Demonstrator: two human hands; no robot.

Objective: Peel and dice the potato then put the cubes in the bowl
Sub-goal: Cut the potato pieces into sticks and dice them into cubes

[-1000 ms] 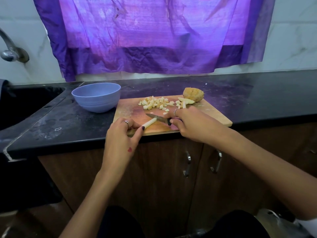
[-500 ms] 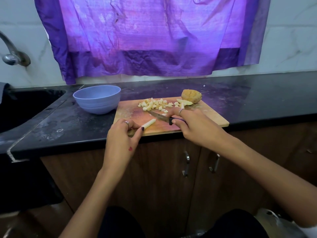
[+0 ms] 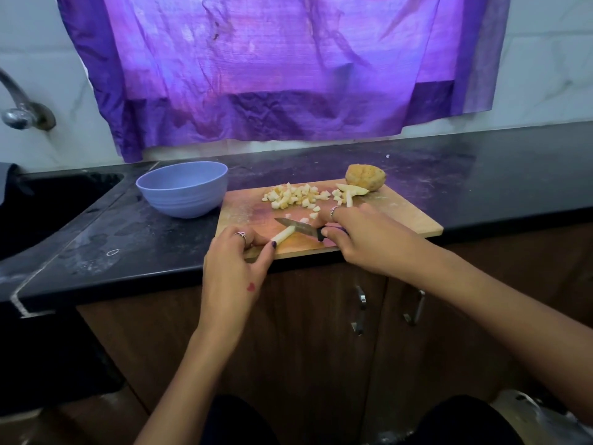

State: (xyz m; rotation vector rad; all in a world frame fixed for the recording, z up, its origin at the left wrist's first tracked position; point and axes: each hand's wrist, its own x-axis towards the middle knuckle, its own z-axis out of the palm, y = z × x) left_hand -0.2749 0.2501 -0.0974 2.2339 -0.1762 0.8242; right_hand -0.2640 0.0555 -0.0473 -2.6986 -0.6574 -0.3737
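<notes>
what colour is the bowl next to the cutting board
The bowl is a pale lavender blue, seen clearly in the head view.

A purple cloth hung over the white tiled wall behind the black bench, a metal tap stood above the dark sink at left, and brown cupboard doors with metal handles lay below.

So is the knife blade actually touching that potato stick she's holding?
Touching. The head view shows the knife blade lying across the far end of the potato stick with no gap visible, while the left hand pinches the stick's near end.
</notes>
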